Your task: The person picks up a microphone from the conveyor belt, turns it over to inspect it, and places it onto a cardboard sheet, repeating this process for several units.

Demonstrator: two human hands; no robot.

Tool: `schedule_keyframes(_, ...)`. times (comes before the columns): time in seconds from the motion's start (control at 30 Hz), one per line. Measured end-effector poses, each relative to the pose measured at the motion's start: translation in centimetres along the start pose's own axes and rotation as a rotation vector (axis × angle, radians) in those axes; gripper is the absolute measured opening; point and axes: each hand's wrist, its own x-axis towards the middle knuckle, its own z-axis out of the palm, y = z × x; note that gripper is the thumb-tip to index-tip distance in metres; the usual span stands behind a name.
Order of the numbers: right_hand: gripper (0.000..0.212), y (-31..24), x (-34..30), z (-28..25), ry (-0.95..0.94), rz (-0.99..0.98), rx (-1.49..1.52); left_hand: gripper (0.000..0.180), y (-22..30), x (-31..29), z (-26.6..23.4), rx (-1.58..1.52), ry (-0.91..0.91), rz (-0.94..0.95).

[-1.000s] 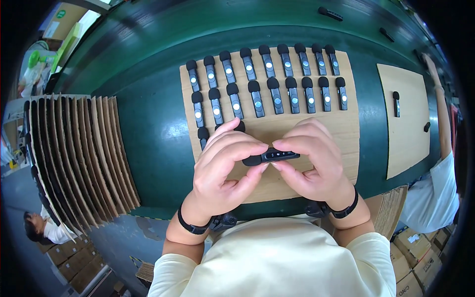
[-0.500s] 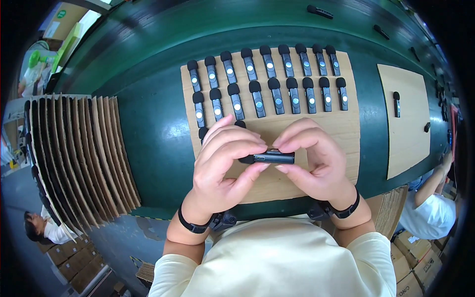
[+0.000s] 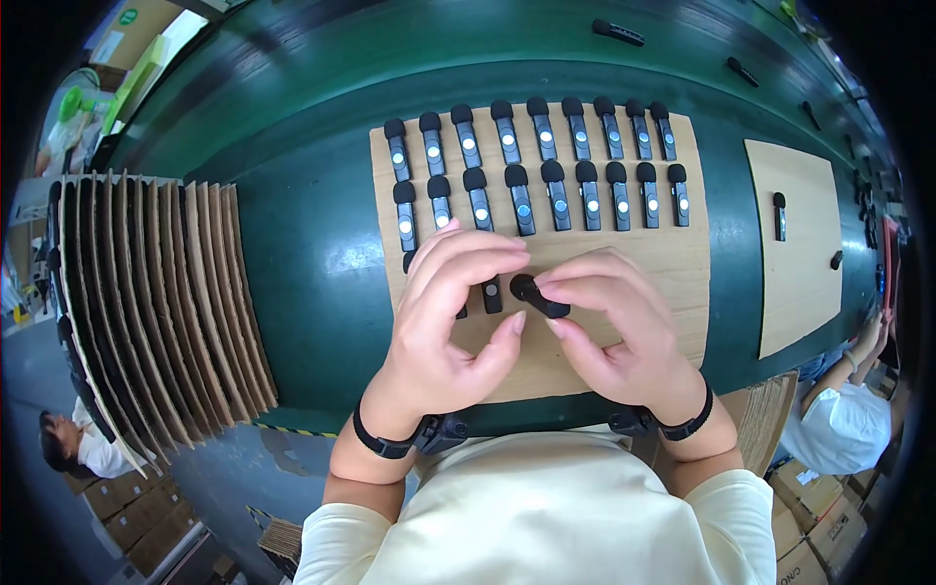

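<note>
Pinched between the thumb and fingers of my right hand (image 3: 624, 327) is a small black clip-on microphone (image 3: 546, 300) with a round foam cover, tilted with its foam end up and left. My left hand (image 3: 439, 327) is beside it, thumb and fingers spread apart with nothing between them. Both hands are over a cardboard sheet (image 3: 690, 283). Two full rows of similar microphones (image 3: 556, 195) lie there, most with a pale round spot. A shorter third row, including a microphone (image 3: 492, 294) between my hands, is partly hidden by my left hand.
Upright cardboard sheets (image 3: 219, 292) stand packed at the left of the green table (image 3: 312, 214). Another cardboard sheet (image 3: 804, 263) at the right bears two microphones. Loose microphones (image 3: 618, 32) lie toward the back. A co-worker (image 3: 838, 419) is at the far right.
Half a second ago both hands held the microphone level, its side port showing. Now my left fingers are off it, and my right hand has tilted it. The view has shifted slightly.
</note>
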Motion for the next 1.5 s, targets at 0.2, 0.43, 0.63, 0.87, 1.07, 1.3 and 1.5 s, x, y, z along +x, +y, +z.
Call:
schedule_keyframes(0.2,0.032,1.2,-1.7,1.6,-0.095,0.003,-0.324,0.025,-1.3,-0.5,-0.3,-0.022,0.141,0.028)
schedule_keyframes(0.43,0.028,1.5,-2.4,2.3,-0.232,0.004,-0.452,0.023,-1.6,-0.6,-0.3,-0.030,0.188,0.016)
schedule_keyframes(0.63,0.028,1.8,-2.2,2.3,-0.221,0.027,-0.474,0.022,-1.5,-0.5,-0.1,-0.036,0.184,0.008)
schedule_keyframes(0.87,0.031,1.2,2.2,-1.9,-0.175,0.029,-0.401,0.022,-1.5,-0.6,0.0,-0.050,0.197,-0.004)
schedule_keyframes(1.07,0.029,6.1,11.3,-6.0,-0.195,0.311,-0.367,0.020,-1.8,-0.7,0.0,-0.057,0.219,-0.019)
schedule_keyframes(1.3,0.035,19.4,19.0,-9.2,-0.255,0.172,-0.981,0.018,-1.9,-0.3,0.5,-0.100,0.204,-0.061)
schedule_keyframes(1.5,0.026,18.0,21.0,-8.0,-0.416,0.446,-0.960,0.019,-2.6,-0.3,0.5,-0.086,0.211,-0.062)
